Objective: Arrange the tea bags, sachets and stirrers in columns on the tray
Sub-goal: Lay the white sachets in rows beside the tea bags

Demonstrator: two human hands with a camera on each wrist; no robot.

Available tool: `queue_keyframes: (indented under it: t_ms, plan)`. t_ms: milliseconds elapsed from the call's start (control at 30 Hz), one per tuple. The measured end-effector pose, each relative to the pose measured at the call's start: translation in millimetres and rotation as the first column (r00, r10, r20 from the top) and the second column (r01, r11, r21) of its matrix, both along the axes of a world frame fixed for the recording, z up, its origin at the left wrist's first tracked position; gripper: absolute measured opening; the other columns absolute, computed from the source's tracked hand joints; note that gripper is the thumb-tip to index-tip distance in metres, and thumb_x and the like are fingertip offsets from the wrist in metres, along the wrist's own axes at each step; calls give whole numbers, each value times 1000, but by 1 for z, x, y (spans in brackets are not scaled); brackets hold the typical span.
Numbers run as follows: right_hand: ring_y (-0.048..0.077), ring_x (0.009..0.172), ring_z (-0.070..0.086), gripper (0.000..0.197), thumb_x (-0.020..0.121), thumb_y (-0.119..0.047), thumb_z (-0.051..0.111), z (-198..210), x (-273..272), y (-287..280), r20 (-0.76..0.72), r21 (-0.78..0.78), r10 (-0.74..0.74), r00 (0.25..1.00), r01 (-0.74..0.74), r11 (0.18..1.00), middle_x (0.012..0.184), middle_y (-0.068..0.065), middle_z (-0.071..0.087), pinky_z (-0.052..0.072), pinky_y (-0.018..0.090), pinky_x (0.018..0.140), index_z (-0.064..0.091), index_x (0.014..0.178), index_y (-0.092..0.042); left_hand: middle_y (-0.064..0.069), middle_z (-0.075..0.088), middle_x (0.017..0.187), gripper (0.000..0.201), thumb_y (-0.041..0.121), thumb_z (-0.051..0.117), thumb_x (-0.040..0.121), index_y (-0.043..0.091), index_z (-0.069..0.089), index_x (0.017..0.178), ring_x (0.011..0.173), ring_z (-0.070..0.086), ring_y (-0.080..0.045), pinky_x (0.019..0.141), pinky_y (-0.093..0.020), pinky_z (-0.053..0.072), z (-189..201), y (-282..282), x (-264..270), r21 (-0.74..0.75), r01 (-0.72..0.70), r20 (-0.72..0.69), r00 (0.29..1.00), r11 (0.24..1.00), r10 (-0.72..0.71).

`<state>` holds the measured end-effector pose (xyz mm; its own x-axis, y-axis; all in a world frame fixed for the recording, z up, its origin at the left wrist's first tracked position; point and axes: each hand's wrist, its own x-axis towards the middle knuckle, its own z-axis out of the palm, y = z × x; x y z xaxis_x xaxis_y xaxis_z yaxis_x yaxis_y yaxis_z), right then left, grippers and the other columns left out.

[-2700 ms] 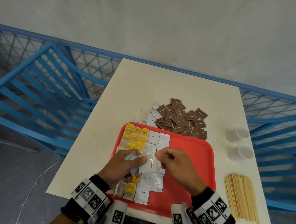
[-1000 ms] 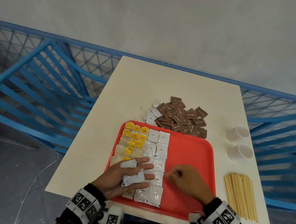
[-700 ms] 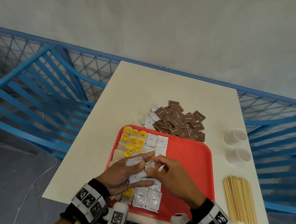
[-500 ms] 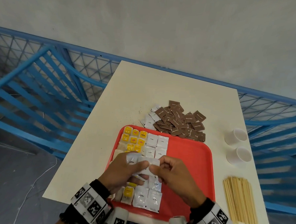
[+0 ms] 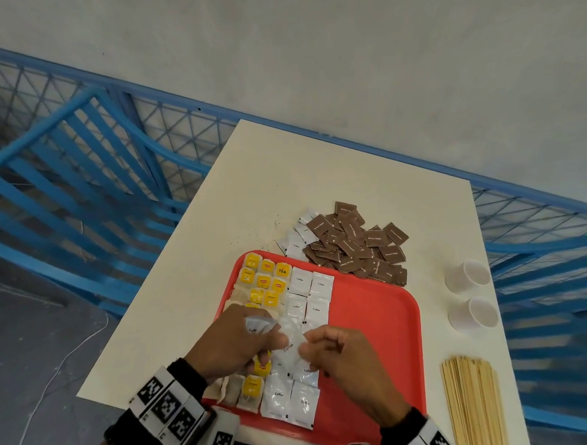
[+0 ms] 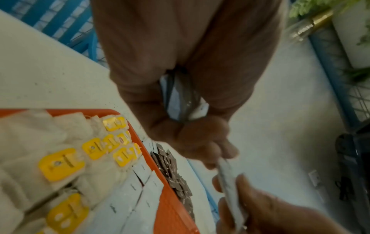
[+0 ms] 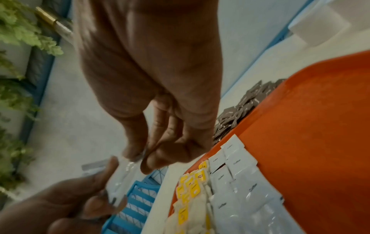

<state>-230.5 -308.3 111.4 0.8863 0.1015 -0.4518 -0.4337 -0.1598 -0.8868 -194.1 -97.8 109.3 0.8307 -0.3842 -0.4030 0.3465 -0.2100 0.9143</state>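
Left edge of the red plastic tray (image 5: 375,315): tea bags with yellow paper tags (image 5: 264,282) are laid in columns, tags toward the far rim. Just right of them, two columns of flat white coffee sachets (image 5: 310,293) run from the near rim to the far rim, edges touching or overlapping slightly.

The left hand (image 5: 234,345) is held above the tray's left half, its grip closed on a small stack of white sachets (image 6: 181,101) pinched between fingers and thumb. The right hand (image 5: 349,364) pinches the single white sachet (image 5: 290,348) being drawn from that stack, its grip closed on the sachet's right edge.

The step judged in hand: separating one sachet for the gap in the white columns. It is best peeled off singly, kept flat, and lowered square to its neighbours without the laid rows being nudged.

The held sachet's long axis seems to run roughly near-to-far, though blur leaves this uncertain; its printed face is upward.

Further right, on the cream bench (image 5: 321,176): brown sugar sachets in a loose pile (image 5: 359,246), and wooden stirrers (image 5: 473,405) lying lengthwise near-to-far, none on the tray yet.
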Motion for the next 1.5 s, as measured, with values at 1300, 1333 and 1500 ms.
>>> queue_keyframes:
  t_ms: [1300,1333,1500]
  plan:
    - [2,61,59,18,90,-36,70,9,98,15,101,-308,262,960,-221,925,81,-2,74,49,19,58,76,90,-20,-23,62,132,68,11,79,80,10,46,140,122,60,-41,88,-45,59,-15,18,3,-539,-314,-519,855,781,-14]
    - [1,62,58,18,89,-38,71,19,88,18,100,-272,320,942,-284,919,83,-2,74,47,17,57,77,91,-21,-21,64,131,69,19,82,79,11,47,139,121,62,-38,88,-42,59,-12,14,4,-527,-248,-479,877,813,-44]
    - [-1,56,52,16,87,-25,75,27,63,10,185,-196,271,945,-235,952,65,-10,66,40,14,57,74,82,-10,-16,75,107,43,32,77,85,14,63,123,96,73,-29,66,-32,61,8,-9,8,-308,-111,-322,947,945,6]
